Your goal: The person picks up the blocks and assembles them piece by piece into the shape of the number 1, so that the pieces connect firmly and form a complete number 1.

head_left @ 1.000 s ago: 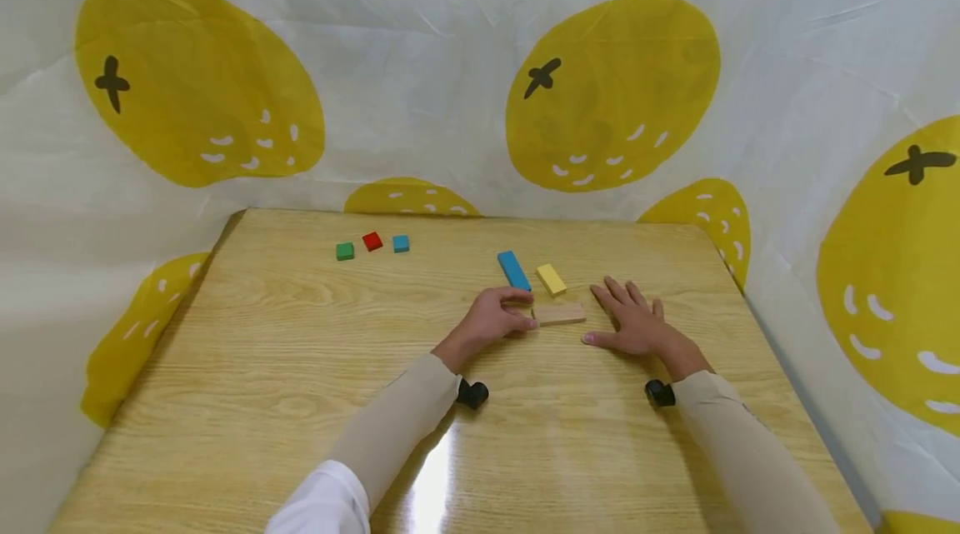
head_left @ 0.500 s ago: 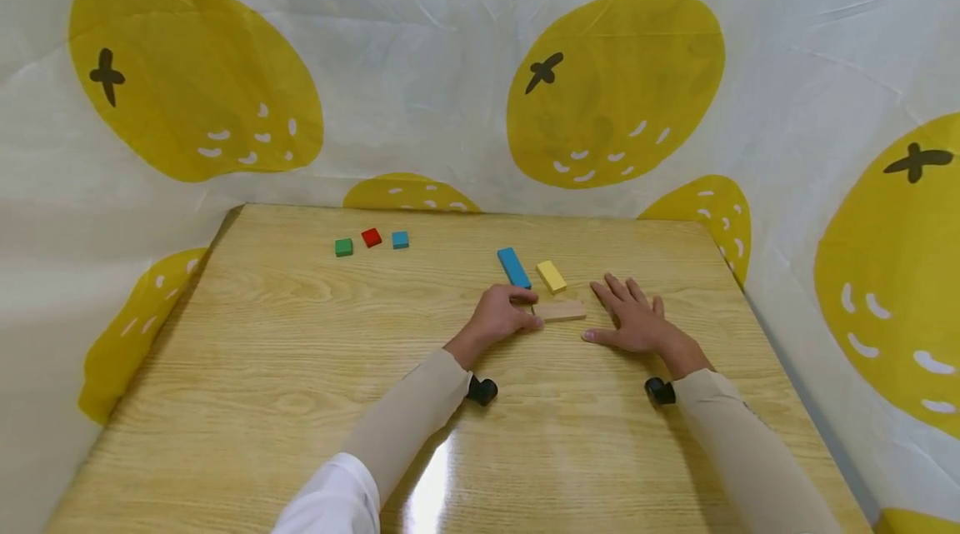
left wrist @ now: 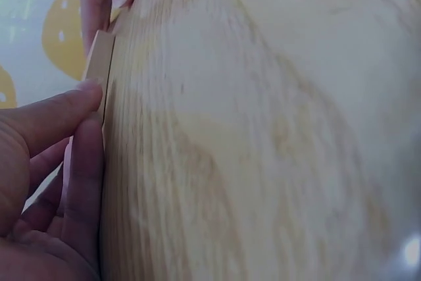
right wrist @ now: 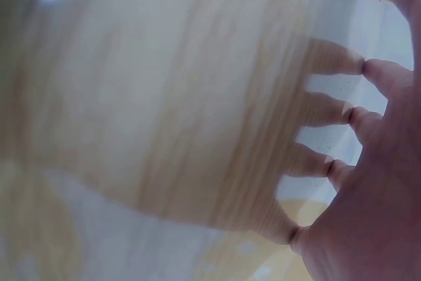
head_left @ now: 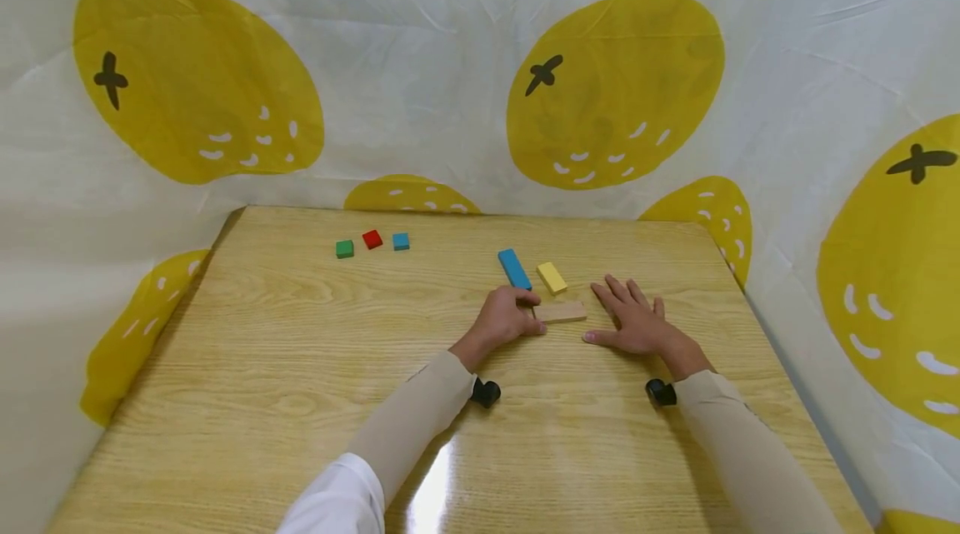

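In the head view, we see the left hand at nine o'clock of a plain wooden block, its thumb and fingers pinching the near end, with the block lying on the wooden table. We find the right hand just past three o'clock of the block, apart from it, fingers spread wide. Between ten and eleven o'clock we see a long blue block; between eleven and twelve, a yellow block. Farther off, between nine and ten, we count a green block, a red block and a small blue block.

In the left wrist view, we find the plain wooden block towards ten o'clock, the thumb pressed against it.

In the right wrist view, we see splayed fingers around three o'clock, tips meeting the tabletop.
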A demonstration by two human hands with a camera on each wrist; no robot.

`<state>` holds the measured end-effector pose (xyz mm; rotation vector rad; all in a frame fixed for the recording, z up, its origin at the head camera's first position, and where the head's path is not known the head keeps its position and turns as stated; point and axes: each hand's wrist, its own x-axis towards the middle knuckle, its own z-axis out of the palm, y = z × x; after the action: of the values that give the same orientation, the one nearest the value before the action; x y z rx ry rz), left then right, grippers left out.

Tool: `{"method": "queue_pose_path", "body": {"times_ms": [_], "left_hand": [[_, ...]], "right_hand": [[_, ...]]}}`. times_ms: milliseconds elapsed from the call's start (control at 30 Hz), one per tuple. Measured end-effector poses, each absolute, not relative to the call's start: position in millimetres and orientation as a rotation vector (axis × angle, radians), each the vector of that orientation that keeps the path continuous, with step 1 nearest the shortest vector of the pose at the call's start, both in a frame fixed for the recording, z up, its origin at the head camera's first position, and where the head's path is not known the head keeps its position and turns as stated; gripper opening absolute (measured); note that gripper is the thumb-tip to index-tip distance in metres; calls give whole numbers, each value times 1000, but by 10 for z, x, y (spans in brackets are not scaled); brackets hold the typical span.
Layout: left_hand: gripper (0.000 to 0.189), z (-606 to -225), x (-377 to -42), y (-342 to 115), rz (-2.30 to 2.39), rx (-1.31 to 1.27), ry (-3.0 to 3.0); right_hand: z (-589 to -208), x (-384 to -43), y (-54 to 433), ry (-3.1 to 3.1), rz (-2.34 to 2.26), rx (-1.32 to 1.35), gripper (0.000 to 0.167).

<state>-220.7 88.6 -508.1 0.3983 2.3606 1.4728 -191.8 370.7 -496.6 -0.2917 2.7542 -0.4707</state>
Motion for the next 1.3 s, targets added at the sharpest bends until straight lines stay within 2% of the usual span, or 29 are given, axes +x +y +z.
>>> {"method": "queue_pose_path", "body": {"times_ms": [700, 1033, 1300], "left_hand": [[33, -5128, -2199, 908, 1304, 653, 2469], [33, -5034, -2189, 719, 1334, 797, 2433], [34, -4934, -2204, 591, 1387, 787, 2353]], "right_hand": [[-4958, -1893, 3720, 2767, -494, -305, 101], [-4995, -1903, 3706, 2763, -503, -303, 101], [-4975, -1902, 3715, 2753, -501, -301, 101]]}}
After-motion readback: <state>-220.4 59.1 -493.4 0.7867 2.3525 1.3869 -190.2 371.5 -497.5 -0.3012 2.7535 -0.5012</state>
